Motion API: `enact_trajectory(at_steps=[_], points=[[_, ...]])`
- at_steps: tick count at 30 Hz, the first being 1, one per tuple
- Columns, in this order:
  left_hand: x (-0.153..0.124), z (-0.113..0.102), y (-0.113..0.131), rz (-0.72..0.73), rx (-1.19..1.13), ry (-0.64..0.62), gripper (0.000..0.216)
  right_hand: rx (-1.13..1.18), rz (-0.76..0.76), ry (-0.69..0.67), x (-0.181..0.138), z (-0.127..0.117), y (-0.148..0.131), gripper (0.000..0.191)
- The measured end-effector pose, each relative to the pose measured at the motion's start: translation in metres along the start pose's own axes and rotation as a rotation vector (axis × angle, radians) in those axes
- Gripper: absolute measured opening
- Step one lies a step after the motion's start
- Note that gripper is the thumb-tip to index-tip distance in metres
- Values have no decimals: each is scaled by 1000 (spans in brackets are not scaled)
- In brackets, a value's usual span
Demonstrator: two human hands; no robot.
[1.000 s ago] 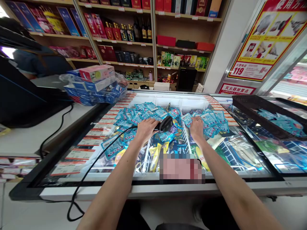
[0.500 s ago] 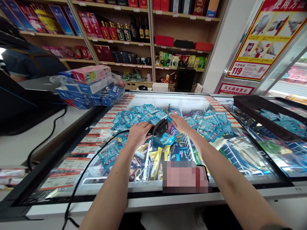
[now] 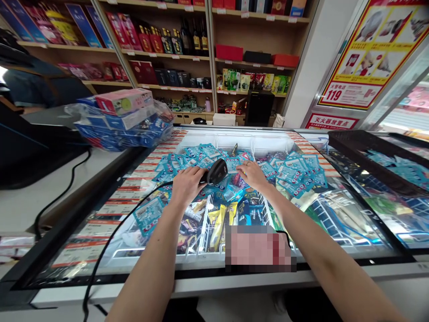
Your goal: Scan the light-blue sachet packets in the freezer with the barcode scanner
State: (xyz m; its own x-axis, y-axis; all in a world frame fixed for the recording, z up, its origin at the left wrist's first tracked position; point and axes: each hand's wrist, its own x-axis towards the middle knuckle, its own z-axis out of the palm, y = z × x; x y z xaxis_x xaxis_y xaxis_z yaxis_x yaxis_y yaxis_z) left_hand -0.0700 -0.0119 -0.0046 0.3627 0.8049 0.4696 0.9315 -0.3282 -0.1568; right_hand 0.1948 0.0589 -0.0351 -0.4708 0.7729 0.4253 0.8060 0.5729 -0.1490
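My left hand (image 3: 185,183) is closed round the handle of a black barcode scanner (image 3: 216,171), whose head points right over a heap of blue packets (image 3: 197,157). A black cable (image 3: 110,241) runs from the scanner back toward me. My right hand (image 3: 252,174) lies palm down on the blue packets just right of the scanner head, fingers pressed on one packet; a ring shows on one finger. More blue packets (image 3: 296,172) are piled to its right. All of this lies on and in an open chest freezer (image 3: 201,279) filled with wrapped ice creams.
A bagged stack of blue and pink boxes (image 3: 122,118) sits on the white counter (image 3: 40,197) at left, beside a dark monitor. A black tray (image 3: 365,154) with blue packets rests on the freezer glass at right. Shelves of boxes and bottles line the back wall.
My right hand moved left from the right-hand pile to the packets beside the scanner head. My left hand and the scanner shifted slightly left and back.
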Motion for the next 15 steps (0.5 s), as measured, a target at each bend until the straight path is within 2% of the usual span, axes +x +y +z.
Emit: enact_trajectory(at_steps=[3, 5, 8, 10, 12, 15], points=[[1, -1, 1, 23, 3, -8, 32, 57, 103, 42, 10, 4, 2, 35], [1, -2, 2, 38, 1, -14, 32, 67, 116, 39, 19, 6, 5, 41], [1, -1, 2, 50, -6, -19, 33, 68, 69, -132, 33, 5, 10, 48], [1, -1, 2, 53, -7, -19, 33, 91, 101, -240, 38, 1, 14, 56], [1, 0, 2, 56, -6, -21, 33, 123, 184, -294, 38, -4, 17, 70], [1, 0, 2, 61, -15, -20, 34, 143, 368, -230, 27, -9, 24, 79]])
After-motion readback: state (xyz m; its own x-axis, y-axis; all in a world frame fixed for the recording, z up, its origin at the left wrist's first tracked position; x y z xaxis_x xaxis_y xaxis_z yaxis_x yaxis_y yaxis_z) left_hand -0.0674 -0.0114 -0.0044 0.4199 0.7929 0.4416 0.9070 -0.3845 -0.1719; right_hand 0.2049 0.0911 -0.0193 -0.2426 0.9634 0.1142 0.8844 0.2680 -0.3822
